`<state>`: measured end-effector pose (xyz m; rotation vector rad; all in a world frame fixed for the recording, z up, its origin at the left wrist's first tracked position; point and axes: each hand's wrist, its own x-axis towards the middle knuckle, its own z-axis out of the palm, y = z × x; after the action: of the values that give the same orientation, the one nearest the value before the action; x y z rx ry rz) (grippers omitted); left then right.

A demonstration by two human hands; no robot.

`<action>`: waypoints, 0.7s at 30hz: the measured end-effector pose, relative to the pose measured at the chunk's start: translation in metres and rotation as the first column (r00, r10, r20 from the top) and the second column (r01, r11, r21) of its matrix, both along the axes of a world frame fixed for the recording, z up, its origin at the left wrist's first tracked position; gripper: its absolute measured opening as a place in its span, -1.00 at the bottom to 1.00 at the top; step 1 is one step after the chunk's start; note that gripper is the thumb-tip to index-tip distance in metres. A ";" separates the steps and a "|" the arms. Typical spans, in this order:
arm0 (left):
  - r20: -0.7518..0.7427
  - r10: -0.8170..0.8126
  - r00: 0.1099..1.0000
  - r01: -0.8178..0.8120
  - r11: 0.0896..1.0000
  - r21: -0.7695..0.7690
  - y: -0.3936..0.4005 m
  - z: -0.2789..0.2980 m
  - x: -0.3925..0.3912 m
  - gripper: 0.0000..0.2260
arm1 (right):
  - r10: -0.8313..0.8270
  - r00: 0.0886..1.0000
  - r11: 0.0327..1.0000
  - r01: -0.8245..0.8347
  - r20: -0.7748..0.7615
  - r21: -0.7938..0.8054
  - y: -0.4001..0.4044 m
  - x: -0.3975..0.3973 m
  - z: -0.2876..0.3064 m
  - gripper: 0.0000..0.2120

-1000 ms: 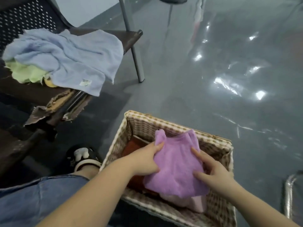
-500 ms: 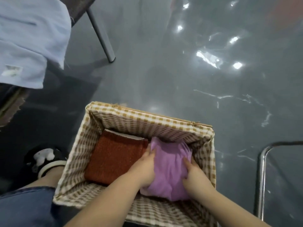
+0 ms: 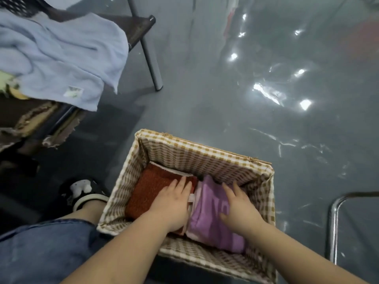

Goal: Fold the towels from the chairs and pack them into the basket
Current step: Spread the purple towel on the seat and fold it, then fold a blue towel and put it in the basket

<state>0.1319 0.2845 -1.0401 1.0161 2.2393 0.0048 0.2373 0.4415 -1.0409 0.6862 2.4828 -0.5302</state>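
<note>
We are looking down at a rectangular woven basket lined with brown-and-white checked cloth (image 3: 205,152), which stands on a glossy grey floor (image 3: 225,99) and serves as our landmark. Inside the basket, two folded towels lie side by side: a rust-red textured towel (image 3: 147,191) on the left half and a soft lilac towel (image 3: 211,218) on the right half, their edges touching near the middle. Our left hand (image 3: 172,203) rests flat on the red towel with fingers straight, and our right hand (image 3: 238,208) presses flat on the lilac towel, fingers spread; neither hand grips anything. We judge that two towels are packed and are being patted into place. To the upper left of the basket, a dark metal chair (image 3: 141,23) carries a crumpled pale blue towel (image 3: 61,56), with a bit of pale green cloth (image 3: 5,78) peeking out beneath it at the frame's edge. These are unfolded, so we judge that at least two towels remain to fold and pack.
</note>
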 end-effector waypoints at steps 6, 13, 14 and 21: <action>-0.169 0.083 0.982 -0.074 0.996 0.057 -0.036 0.043 -0.005 -0.32 | 0.250 0.958 0.968 -0.246 -0.142 0.041 -0.032 -0.039 0.039 -0.28; -0.351 0.352 0.868 -0.324 0.936 0.136 -0.129 0.084 -0.031 -0.34 | 0.540 0.803 0.842 -0.512 -0.253 0.170 -0.086 -0.098 0.089 -0.31; -0.358 0.396 0.846 -0.376 0.918 0.126 -0.145 0.088 -0.037 -0.34 | 0.573 0.776 0.820 -0.541 -0.262 0.190 -0.094 -0.108 0.095 -0.32; -0.371 0.557 0.743 -0.536 0.828 0.168 -0.211 0.100 -0.066 -0.36 | 0.649 0.715 0.761 -0.613 -0.261 0.212 -0.141 -0.180 0.124 -0.34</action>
<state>0.0658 0.0733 -0.9401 0.3534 2.8678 0.1191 0.0570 0.3004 -0.9164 -0.2777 2.8381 -0.2444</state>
